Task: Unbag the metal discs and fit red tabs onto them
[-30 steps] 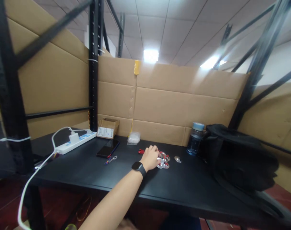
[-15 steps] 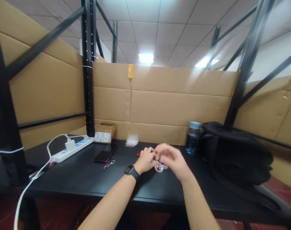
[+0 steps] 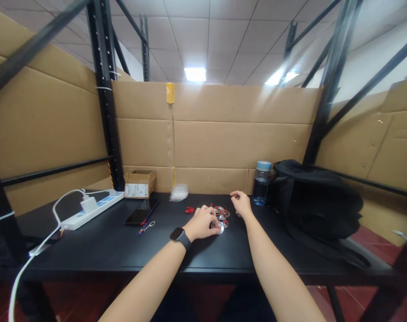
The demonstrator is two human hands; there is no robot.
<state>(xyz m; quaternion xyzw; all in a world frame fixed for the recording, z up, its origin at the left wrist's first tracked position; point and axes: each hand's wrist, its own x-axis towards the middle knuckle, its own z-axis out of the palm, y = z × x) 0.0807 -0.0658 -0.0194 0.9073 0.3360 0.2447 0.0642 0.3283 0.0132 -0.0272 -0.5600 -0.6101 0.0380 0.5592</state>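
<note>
Several shiny round silver pieces with red parts (image 3: 220,212) lie in a cluster on the black table; what they are I cannot make out. My left hand (image 3: 201,222), with a dark watch on the wrist, has its thumb and fingers closed around the edge of the nearest shiny round piece (image 3: 221,228). To the right and farther back, apart from the cluster, is my right hand (image 3: 241,205). Its fingers are curled together, and whatever they hold, if anything, is hidden. Small red pieces (image 3: 189,209) lie left of the cluster.
On the left are a white power strip (image 3: 92,210), a phone (image 3: 142,212), a keyring (image 3: 146,227) and a small cardboard box (image 3: 139,183). A clear plastic packet (image 3: 179,192) lies at the back. A water bottle (image 3: 261,183) and black bag (image 3: 317,210) stand right.
My right hand has moved away from the cluster, to the right and back, uncovering the round pieces. My left hand stays at the cluster. The view has shifted slightly.
</note>
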